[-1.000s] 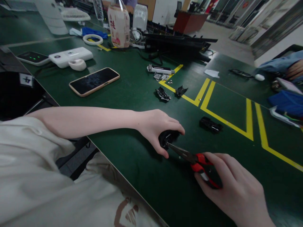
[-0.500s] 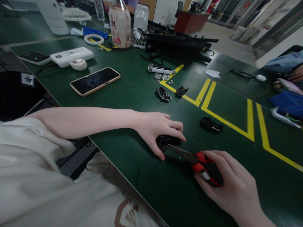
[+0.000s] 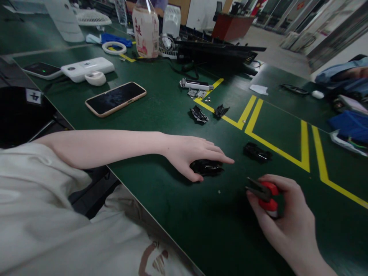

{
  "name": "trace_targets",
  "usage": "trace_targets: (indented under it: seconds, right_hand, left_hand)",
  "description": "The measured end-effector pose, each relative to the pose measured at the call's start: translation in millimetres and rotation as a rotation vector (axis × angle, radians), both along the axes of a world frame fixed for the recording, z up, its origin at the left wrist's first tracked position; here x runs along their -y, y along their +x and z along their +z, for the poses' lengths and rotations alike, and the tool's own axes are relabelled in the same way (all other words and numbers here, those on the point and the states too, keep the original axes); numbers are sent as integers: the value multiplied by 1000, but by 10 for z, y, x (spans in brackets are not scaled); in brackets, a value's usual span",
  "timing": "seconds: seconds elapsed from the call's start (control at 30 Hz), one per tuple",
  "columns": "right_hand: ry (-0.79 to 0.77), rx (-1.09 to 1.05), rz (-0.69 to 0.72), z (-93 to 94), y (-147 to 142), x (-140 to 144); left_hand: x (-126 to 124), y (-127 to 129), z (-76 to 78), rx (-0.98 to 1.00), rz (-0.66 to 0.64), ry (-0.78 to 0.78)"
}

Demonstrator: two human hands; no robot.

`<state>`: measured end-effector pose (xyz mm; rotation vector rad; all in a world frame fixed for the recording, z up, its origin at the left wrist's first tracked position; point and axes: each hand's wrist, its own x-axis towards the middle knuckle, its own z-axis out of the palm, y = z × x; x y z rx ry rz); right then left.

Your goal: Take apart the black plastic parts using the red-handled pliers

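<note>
My left hand (image 3: 198, 155) lies over a glossy black piece (image 3: 208, 168) shaped somewhat like a toy car body. Its fingers are stretched out along the far side, and the thumb rests at the near side. To the right, my right hand (image 3: 290, 218) is closed round red-and-black pliers (image 3: 266, 195), whose jaws are parted and away from the piece. A second black car-shaped piece (image 3: 257, 152) sits beyond the pliers. Two broken-looking black fragments, one jagged (image 3: 199, 114) and one smaller (image 3: 221, 111), lie farther back.
A phone (image 3: 116, 99) lies left, near a white device (image 3: 87, 69). Behind the fragments are a white-and-black cylindrical part (image 3: 195, 84) and small metal plates (image 3: 196, 93). Yellow tape (image 3: 287, 155) marks the green table. A bottle (image 3: 145, 30) stands at the back; a person's sleeve (image 3: 339, 78) shows right.
The pliers have come off the black piece and moved right, their jaws now parted. My left fingers have straightened, and the piece now shows its long glossy side.
</note>
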<state>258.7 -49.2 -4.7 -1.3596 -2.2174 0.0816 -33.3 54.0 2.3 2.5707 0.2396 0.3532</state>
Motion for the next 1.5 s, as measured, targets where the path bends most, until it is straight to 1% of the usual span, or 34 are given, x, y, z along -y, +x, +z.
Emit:
trace_targets:
  seconds: [0.1, 0.27, 0.4, 0.5, 0.6, 0.67, 0.73, 0.8, 0.87, 0.97, 1.07, 1.2, 1.37, 1.5]
  right_hand:
    - [-23, 13, 48, -1, -25, 26]
    - [34, 113, 88, -27, -37, 42]
    - [74, 127, 86, -29, -21, 24]
    - [74, 147, 117, -9, -27, 22]
    - [96, 146, 88, -11, -18, 21]
    - [106, 136, 59, -32, 3, 19]
    - [103, 124, 38, -53, 23, 16]
    - [89, 117, 26, -59, 36, 11]
    - [66, 121, 12, -50, 40, 3]
    - [40, 129, -22, -44, 44, -14]
    - [33, 131, -38, -83, 62, -30]
    - [24, 125, -53, -123, 83, -31]
    - [-7, 132, -56, -30, 57, -4]
    - [-27, 145, -61, 28, 26, -3]
  left_hand:
    - [8, -1, -14, 6, 13, -24]
    - [-5, 17, -44, 38, 68, -95]
    - [-13, 30, -41, 69, 75, -114]
    - [9, 35, -26, 39, 123, -99]
    - [35, 50, -12, -26, 152, -108]
    - [57, 76, -6, -64, 137, -60]
    - [86, 113, -4, -95, 135, 34]
    - [118, 152, -3, -128, 171, 100]
    - [140, 184, 1, -150, 208, 106]
    - [145, 217, 17, -146, 225, 24]
    - [130, 245, 42, -117, 240, -101]
    - [120, 277, 68, -122, 255, -210]
    - [135, 292, 73, -106, 247, -311]
    - [155, 312, 68, -67, 244, -328]
